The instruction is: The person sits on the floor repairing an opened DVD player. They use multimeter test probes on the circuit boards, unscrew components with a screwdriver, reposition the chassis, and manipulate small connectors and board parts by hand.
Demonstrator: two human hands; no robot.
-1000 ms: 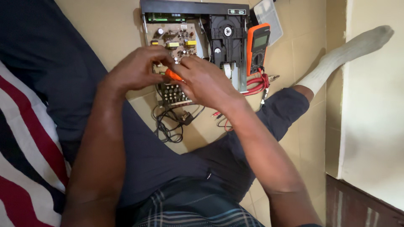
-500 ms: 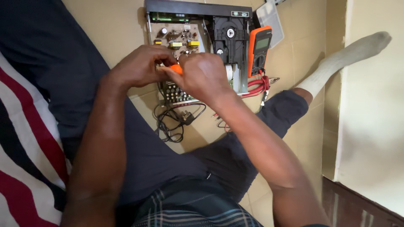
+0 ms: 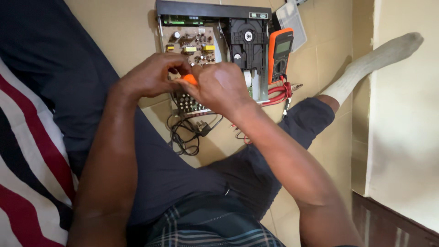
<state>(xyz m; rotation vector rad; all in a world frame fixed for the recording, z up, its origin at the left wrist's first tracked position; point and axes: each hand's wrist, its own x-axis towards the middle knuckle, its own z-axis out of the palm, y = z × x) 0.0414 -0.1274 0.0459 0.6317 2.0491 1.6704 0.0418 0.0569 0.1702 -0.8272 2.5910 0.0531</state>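
Here the right hand (image 3: 219, 84) is closed around an orange tool (image 3: 190, 79), right over the open machine (image 3: 210, 50) on the floor (image 3: 119, 27). The left hand (image 3: 151, 75) pinches near the tool's tip; I cannot tell what it holds. The tool could slip and scratch the brown board (image 3: 190, 43), because the parts sit so close together. Since a moment ago, both hands have slid a bit lower on the board, and the orange meter (image 3: 280, 55) has stayed put.
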